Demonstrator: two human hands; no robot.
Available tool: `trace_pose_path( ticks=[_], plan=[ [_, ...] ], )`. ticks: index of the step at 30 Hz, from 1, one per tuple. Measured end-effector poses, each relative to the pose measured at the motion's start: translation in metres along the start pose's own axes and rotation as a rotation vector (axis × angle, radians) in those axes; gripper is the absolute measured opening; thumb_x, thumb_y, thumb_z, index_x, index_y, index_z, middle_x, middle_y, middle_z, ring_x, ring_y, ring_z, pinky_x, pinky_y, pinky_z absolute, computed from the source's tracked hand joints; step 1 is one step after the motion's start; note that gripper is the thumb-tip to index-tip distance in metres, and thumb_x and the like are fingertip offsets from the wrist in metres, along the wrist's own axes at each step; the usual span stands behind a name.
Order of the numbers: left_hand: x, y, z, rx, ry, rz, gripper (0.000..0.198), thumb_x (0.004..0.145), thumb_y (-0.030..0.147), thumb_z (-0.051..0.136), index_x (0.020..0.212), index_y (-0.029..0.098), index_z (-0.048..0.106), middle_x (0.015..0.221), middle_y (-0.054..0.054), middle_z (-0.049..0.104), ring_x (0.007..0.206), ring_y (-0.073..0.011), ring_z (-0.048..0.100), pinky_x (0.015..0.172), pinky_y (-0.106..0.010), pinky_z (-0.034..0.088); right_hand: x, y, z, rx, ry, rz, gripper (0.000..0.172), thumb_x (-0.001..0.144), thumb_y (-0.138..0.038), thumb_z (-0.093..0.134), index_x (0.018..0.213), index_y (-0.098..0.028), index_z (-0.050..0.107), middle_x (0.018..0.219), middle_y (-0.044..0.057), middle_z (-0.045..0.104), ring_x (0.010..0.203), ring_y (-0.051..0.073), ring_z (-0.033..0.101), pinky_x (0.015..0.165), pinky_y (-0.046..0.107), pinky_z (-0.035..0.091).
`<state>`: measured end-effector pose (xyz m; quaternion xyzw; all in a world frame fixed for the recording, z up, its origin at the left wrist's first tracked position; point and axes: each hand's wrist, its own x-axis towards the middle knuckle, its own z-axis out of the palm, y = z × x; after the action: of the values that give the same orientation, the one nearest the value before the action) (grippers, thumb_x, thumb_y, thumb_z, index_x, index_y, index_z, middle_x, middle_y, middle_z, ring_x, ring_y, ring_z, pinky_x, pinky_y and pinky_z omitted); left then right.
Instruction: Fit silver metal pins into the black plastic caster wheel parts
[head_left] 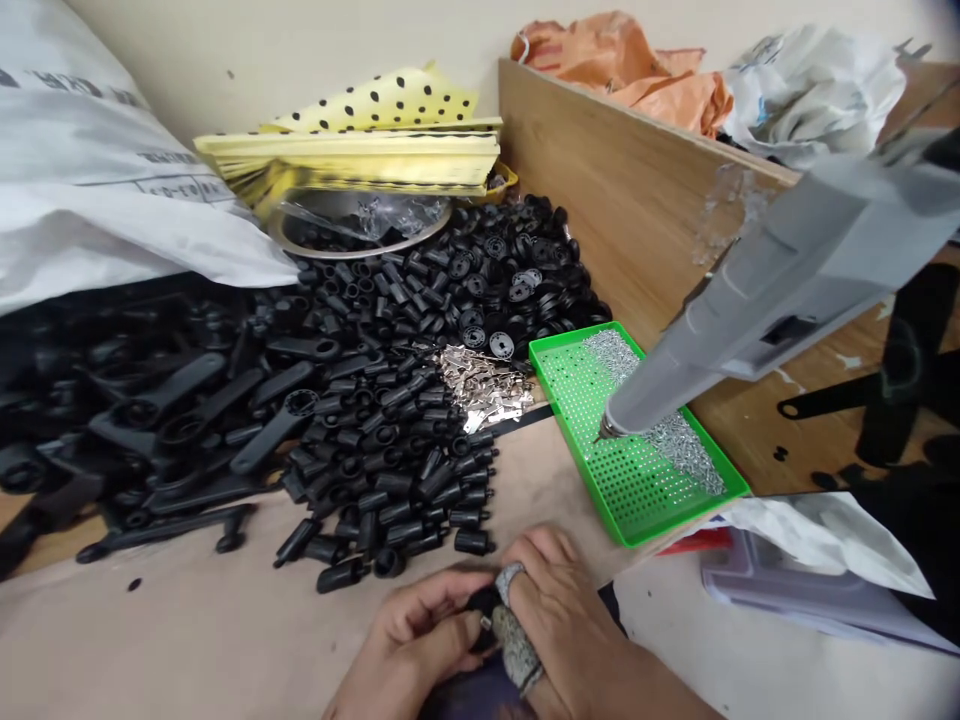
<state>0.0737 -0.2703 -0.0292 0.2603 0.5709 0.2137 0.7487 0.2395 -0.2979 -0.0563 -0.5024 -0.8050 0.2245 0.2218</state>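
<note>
My left hand (420, 640) and my right hand (551, 625) meet at the bottom of the view, both shut on a small black plastic part (484, 610) with a glint of metal. Grey textured wraps cover fingers of my right hand. Just above my hands lies a heap of black plastic cylinders (390, 470), with small silver metal clips (480, 385) beside it. To the right, a green perforated tray (637, 480) holds scattered tiny screws (675, 440). A grey electric screwdriver (750, 310) hangs with its tip over the tray.
Long black plastic arms (180, 420) lie at the left, black discs (487, 270) behind. A white sack (97, 170), steel bowl (360, 225) and yellow folders (352, 150) stand at the back. A wooden board (622, 190) rises on the right, with bags behind it.
</note>
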Motion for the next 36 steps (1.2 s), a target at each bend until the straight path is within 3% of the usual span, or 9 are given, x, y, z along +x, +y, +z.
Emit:
trace_pose_path(
  ticks=[9,14,18,21,26,29,32,36],
  plan=[
    [-0.002,-0.001,-0.002,-0.148,-0.154,0.034,0.035,0.061,0.028,0.084,0.094,0.022,0.076,0.090,-0.006,0.075,0.089,-0.0236,0.067,0.084,-0.031,0.049,0.003,0.000,0.002,0.009,-0.016,0.040,0.018,0.062,-0.029,0.054,0.074,-0.016,0.050,0.083,0.007,0.050,0.080,0.024,0.042,0.070,0.040,0.033],
    [0.002,-0.002,-0.004,-0.108,-0.190,0.049,0.034,0.062,0.030,0.083,0.095,0.021,0.077,0.091,-0.008,0.075,0.092,-0.0263,0.066,0.086,-0.034,0.049,0.002,0.002,0.005,0.015,0.012,0.029,0.022,0.061,-0.033,0.058,0.074,-0.017,0.049,0.083,0.006,0.050,0.080,0.024,0.042,0.069,0.039,0.032],
    [0.006,-0.001,-0.004,-0.094,-0.202,0.036,0.038,0.060,0.035,0.083,0.094,0.020,0.077,0.091,-0.008,0.075,0.092,-0.0263,0.066,0.087,-0.034,0.050,0.001,0.002,0.005,0.020,0.001,0.034,0.020,0.059,-0.025,0.058,0.075,-0.016,0.050,0.084,0.007,0.049,0.081,0.025,0.042,0.069,0.039,0.032],
    [0.007,-0.002,-0.002,-0.113,-0.191,0.042,0.039,0.057,0.037,0.085,0.092,0.020,0.077,0.084,-0.006,0.075,0.090,-0.0246,0.066,0.083,-0.031,0.052,0.002,-0.001,0.005,0.010,-0.029,0.067,0.018,0.060,-0.021,0.058,0.075,-0.016,0.051,0.084,0.007,0.049,0.081,0.025,0.041,0.069,0.040,0.033],
    [0.007,-0.008,0.004,-0.119,-0.105,0.107,0.038,0.052,0.038,0.087,0.084,0.019,0.078,0.079,-0.003,0.074,0.075,-0.0196,0.067,0.075,-0.030,0.055,0.000,-0.001,0.006,0.014,0.032,0.065,0.010,0.064,-0.016,0.050,0.074,-0.015,0.051,0.082,0.009,0.048,0.081,0.026,0.041,0.070,0.041,0.036],
    [0.009,-0.016,0.002,-0.108,-0.087,0.155,0.039,0.052,0.039,0.086,0.084,0.018,0.077,0.074,-0.002,0.072,0.070,-0.0182,0.065,0.072,-0.030,0.054,-0.006,-0.001,-0.001,0.071,0.048,0.020,0.021,0.069,-0.010,0.042,0.087,-0.013,0.052,0.091,0.011,0.049,0.087,0.025,0.043,0.076,0.041,0.040],
    [0.013,-0.021,0.000,-0.080,-0.062,0.210,0.037,0.055,0.039,0.085,0.084,0.017,0.077,0.066,0.000,0.067,0.059,-0.0121,0.060,0.060,-0.021,0.050,-0.010,-0.004,-0.010,-0.025,0.169,-0.097,0.026,0.073,-0.012,0.042,0.097,-0.011,0.052,0.105,0.015,0.048,0.096,0.027,0.042,0.083,0.042,0.040],
    [0.009,-0.011,0.006,-0.088,-0.075,0.214,0.037,0.054,0.039,0.085,0.083,0.018,0.077,0.059,0.003,0.064,0.051,-0.0074,0.054,0.050,-0.014,0.043,-0.005,-0.009,-0.018,-0.277,0.260,-0.216,0.008,0.071,-0.011,0.045,0.071,-0.017,0.051,0.083,0.010,0.050,0.077,0.025,0.043,0.069,0.041,0.041]
  ],
)
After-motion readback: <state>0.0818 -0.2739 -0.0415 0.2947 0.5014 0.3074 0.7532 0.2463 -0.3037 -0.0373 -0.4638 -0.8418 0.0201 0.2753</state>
